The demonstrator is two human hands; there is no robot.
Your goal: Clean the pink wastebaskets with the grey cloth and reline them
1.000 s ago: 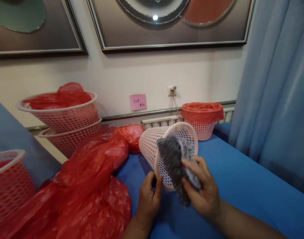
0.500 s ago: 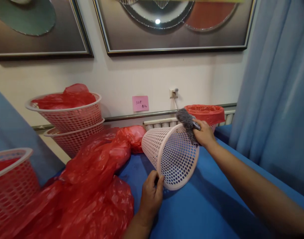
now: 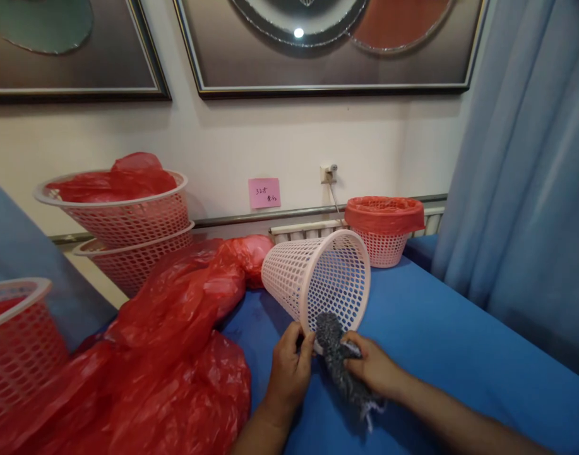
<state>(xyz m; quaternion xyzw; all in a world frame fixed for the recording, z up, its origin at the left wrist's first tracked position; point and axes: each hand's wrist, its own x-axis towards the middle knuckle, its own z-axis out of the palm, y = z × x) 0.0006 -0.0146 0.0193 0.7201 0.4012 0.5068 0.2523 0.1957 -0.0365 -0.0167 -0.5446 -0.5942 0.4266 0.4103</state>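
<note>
A pale pink perforated wastebasket (image 3: pixel 289 272) lies tipped on its side on the blue surface (image 3: pixel 412 341), its round mouth facing me. My left hand (image 3: pixel 289 363) is closed on the lower left of its rim, thumb against fingers. In my right hand (image 3: pixel 372 366) is a fuzzy grey cloth (image 3: pixel 339 363), gripped near its middle. The cloth lies against the bottom of the rim, close to my left fingertips, and its frayed end hangs down to the right.
Crumpled red plastic bags (image 3: pixel 175 366) cover the left side. Two stacked pink baskets (image 3: pixel 142 218) stand behind them, and another basket (image 3: pixel 24 354) is at the left edge. A red-lined basket (image 3: pixel 384 246) stands at the back right, near a blue curtain (image 3: pixel 521 189).
My right hand has brought the grey cloth from the top right of the rim down to its bottom edge. The left hand keeps its hold; the view has shifted slightly.
</note>
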